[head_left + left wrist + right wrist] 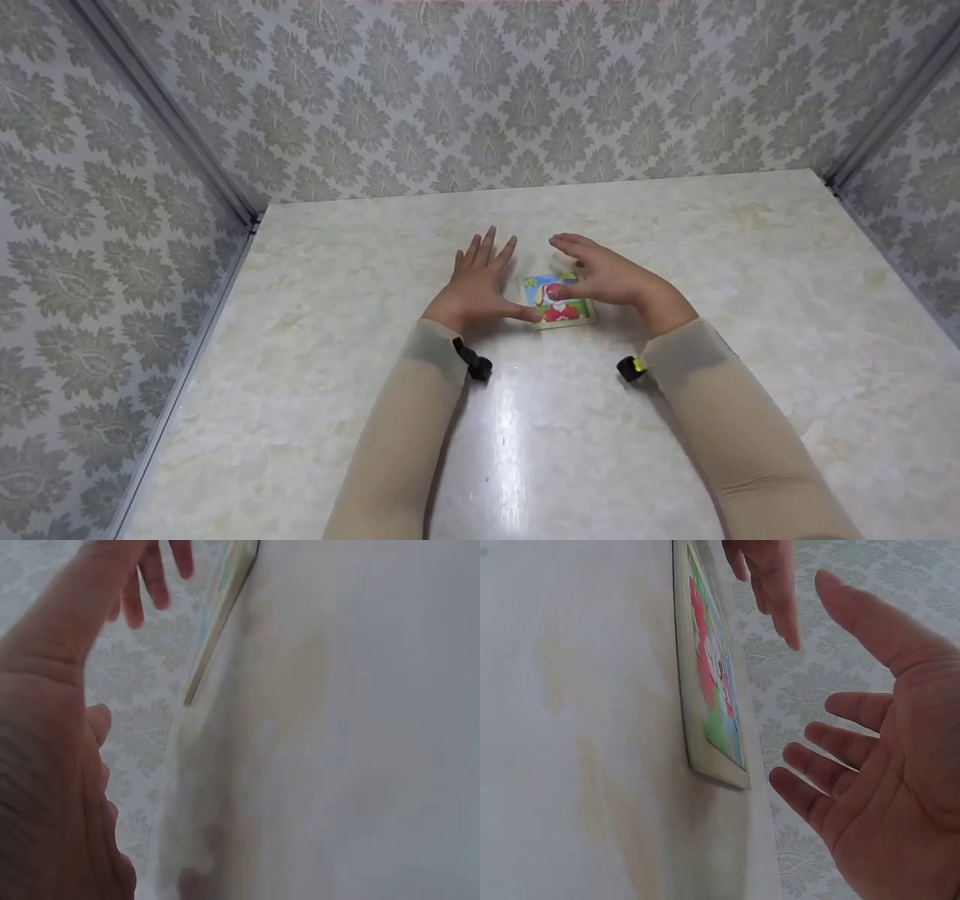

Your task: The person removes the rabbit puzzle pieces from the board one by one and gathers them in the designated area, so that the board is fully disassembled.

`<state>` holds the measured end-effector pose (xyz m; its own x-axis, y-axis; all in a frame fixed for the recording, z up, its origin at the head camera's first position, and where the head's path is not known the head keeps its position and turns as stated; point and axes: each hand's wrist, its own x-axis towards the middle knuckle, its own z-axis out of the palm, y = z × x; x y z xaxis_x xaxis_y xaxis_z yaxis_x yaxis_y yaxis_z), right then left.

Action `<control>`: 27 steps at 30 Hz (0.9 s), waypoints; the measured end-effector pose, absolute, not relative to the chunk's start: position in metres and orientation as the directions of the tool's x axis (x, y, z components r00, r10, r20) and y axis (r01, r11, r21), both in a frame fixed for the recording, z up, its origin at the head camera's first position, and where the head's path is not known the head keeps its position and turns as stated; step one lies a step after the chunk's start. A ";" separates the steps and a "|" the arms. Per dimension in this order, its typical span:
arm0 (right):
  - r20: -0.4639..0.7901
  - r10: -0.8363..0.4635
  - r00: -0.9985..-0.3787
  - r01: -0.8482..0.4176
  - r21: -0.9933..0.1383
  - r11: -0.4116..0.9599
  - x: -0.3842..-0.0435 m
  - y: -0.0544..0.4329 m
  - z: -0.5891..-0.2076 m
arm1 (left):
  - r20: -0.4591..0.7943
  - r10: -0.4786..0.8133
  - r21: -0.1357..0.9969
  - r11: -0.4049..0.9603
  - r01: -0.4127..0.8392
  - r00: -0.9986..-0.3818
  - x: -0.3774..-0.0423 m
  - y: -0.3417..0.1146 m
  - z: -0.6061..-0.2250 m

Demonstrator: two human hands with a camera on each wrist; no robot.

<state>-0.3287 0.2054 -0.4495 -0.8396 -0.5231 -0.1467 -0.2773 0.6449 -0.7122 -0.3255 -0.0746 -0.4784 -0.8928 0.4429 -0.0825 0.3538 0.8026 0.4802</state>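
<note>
I judge the picture board (568,312) light, stiff and smooth, best pinched by opposite edges. It lies between the left hand (476,291) and right hand (611,277), both unclenched, gripping nothing; thumb contact I can't make out.

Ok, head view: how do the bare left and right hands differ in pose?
The left hand points its fingers toward the grey patterned wall; the right hand, leftward. The left thumb overlaps the colourful rectangular board at lower left; the right thumb, nearer its middle. Both grip nothing.
</note>
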 end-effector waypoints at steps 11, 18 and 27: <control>-0.131 -0.531 -0.837 -0.323 -0.665 0.674 -0.333 0.194 -0.463 | 0.010 0.505 0.517 0.736 0.437 -0.863 -0.326 -0.067 -0.491; -0.140 -0.529 -0.837 -0.345 -0.615 0.709 -0.332 0.189 -0.466 | 0.036 0.515 0.483 0.741 0.466 -0.856 -0.327 -0.067 -0.491; -0.152 -0.489 -0.859 -0.324 -0.577 0.749 -0.326 0.177 -0.470 | 0.060 0.533 0.487 0.723 0.491 -0.844 -0.327 -0.069 -0.495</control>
<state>-0.3264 0.1772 -0.4700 -0.8590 -0.4888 -0.1523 -0.3241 0.7494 -0.5774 -0.3266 -0.0691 -0.4952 -0.8442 0.5327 0.0599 0.4905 0.7227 0.4869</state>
